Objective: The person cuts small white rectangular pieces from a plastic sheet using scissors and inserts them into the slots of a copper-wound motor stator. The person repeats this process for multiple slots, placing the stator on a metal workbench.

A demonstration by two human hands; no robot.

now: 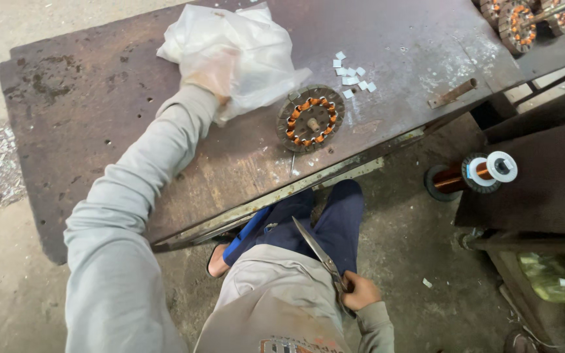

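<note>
My left hand (212,72) is reached out over the rusty metal table (99,98) and is inside a translucent white plastic bag (243,46); the bag hides its fingers. Just right of the bag lies a round motor stator (310,119) with copper windings. Small white paper pieces (351,73) are scattered beyond it. My right hand (361,291) is down by my lap, gripping a pair of scissors (322,255) whose blades point up toward the table edge.
A spool of copper wire (472,173) lies on its side at a dark stand to the right. More wound stators (518,23) sit at the table's far right corner. A short rusty rod (454,93) lies near the edge. White scraps litter the floor at left.
</note>
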